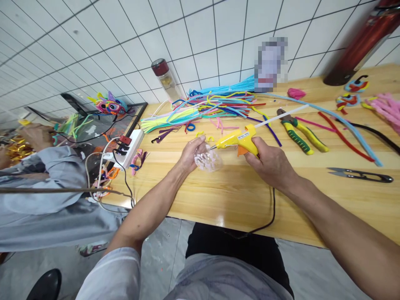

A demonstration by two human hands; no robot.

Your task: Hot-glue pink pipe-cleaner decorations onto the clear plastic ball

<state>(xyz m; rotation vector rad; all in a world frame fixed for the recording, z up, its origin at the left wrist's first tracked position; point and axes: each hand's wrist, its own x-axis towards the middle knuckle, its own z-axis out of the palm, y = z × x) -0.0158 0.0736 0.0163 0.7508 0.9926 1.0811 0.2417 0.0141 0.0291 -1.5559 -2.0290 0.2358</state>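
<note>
My right hand is wrapped round the handle of a yellow hot glue gun, which has an orange trigger. A long white glue stick sticks out of its back end. In my left hand is a clear plastic piece with whitish patches, held at its left side by closed fingers. The gun's metal nozzle points at the top of this piece; whether the two touch I cannot tell. Small yellow bent pipe cleaner bits lie just behind my left hand.
Bundled pipe cleaners lie along the wall near a glass bottle. Pliers and thread snips rest at right, a red cylinder behind. A power strip with cords stands left, beside a co-worker's sleeve. The gun's black cord hangs over the front edge.
</note>
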